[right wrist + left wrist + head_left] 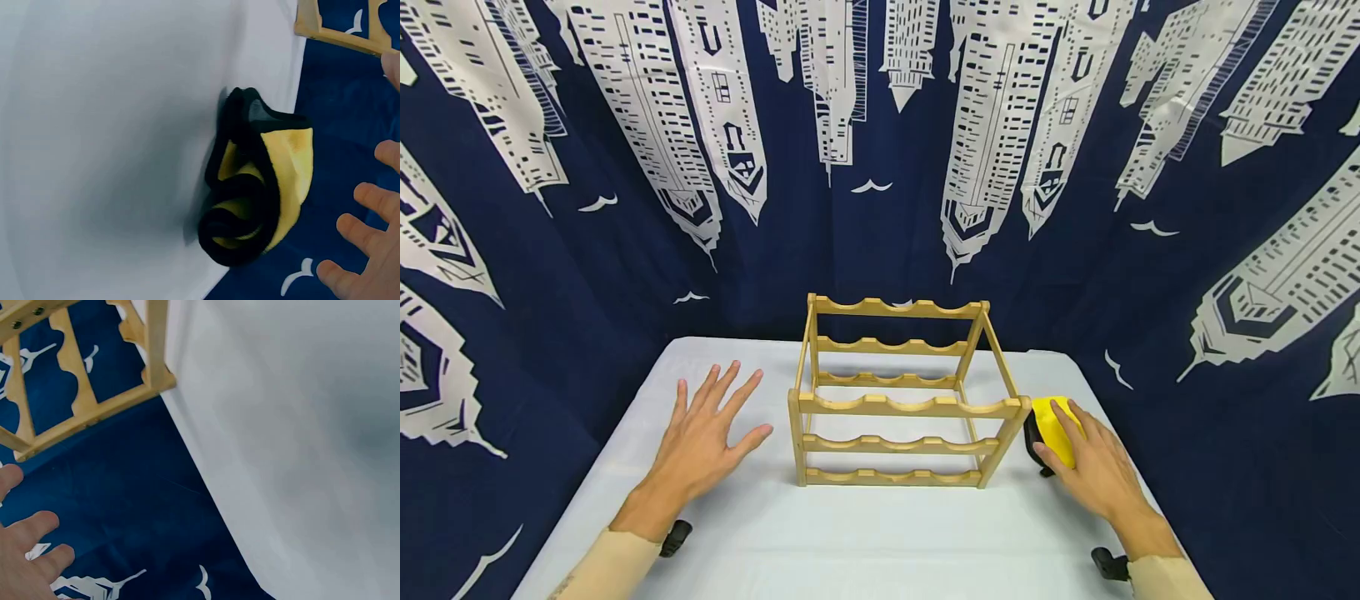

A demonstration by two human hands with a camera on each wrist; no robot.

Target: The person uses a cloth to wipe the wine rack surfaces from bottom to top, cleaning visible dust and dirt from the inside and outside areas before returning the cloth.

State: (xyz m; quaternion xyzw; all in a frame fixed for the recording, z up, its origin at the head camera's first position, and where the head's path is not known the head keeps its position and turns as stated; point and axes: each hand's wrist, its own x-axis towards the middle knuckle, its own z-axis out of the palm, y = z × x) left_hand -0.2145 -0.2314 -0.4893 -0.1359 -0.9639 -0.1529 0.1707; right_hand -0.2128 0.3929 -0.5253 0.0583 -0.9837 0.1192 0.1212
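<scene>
The left hand (pixel 703 446), fingers spread apart and holding nothing, was left of the wooden wine rack (pixel 913 406), which stood upright toward the far side of the white table (pixel 865 537). The yellow cloth with black edging (pixel 1051 423) lay rolled just right of the rack. The right hand (pixel 1097 467) hovered near it, fingers apart, with a gap showing between them and the cloth.

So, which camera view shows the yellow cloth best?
The right wrist view: the yellow cloth, dark-edged and rolled, shows unobstructed. In the head view, the right hand partly covers it; the left wrist view lacks it.
</scene>
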